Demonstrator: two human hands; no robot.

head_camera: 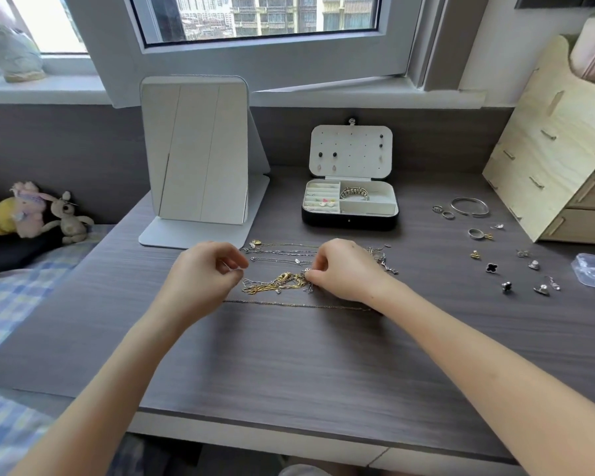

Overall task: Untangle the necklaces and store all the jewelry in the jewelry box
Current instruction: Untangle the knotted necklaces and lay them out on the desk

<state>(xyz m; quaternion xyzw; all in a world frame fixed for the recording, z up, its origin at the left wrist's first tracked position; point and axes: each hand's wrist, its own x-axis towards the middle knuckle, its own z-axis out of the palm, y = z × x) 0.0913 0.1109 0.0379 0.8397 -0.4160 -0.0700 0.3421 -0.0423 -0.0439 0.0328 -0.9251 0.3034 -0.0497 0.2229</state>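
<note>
Tangle: the tangle of necklaces point(277, 282), fine gold and silver chains knotted in a low heap, lies on the desk point(289, 365) at mid-width, nearer the back edge than the front, between both hands
Right hand: the right hand point(342, 269) reaches in from the front right corner, palm down, knuckles raised; thumb and forefinger pinch the tangle's right end
Left hand: the left hand point(203, 271) reaches in from the front left, fingers curled, thumb tip against forefinger just by the tangle's left end; whether a strand sits between them cannot be told
Laid-out chains: thin straight chains point(282, 251) lie in rows just behind the tangle; one long chain point(296, 305) runs in front of it, partly under the right wrist
Jewelry box: the jewelry box point(349, 219), black outside and white-lined, stands open towards the back edge; its upright lid carries stud earrings on a perforated panel
Inside: a beaded bracelet point(354, 193) in the rear right compartment; small pastel pieces in the ribbed ring rolls on the left
Loose pieces: a silver bangle point(469, 206), rings point(443, 213) and scattered earrings point(492, 267) towards the right edge
</note>
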